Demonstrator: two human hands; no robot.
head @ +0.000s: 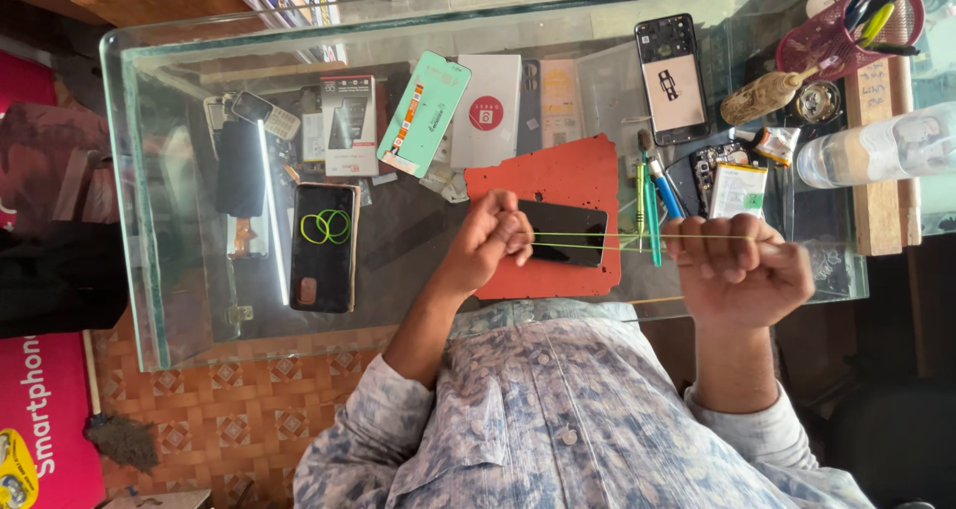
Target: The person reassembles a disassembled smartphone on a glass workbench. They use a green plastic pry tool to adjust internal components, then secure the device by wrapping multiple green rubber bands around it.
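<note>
My left hand (488,235) and my right hand (742,270) pull a thin yellow-green rubber band (622,240) taut between them. Both hands are closed on the band's ends. The band runs just above a black phone (568,232) that lies face down on a red mat (558,175) on the glass table (159,300). My left hand partly covers the phone's left end.
To the left lies another black phone (324,245) with green rubber bands on it. A mint phone package (423,114), a white box (488,111), an opened phone (672,66), a battery (737,190), blue and green tools (652,205), a pink pen basket (846,36) and a plastic bottle (876,145) crowd the far side.
</note>
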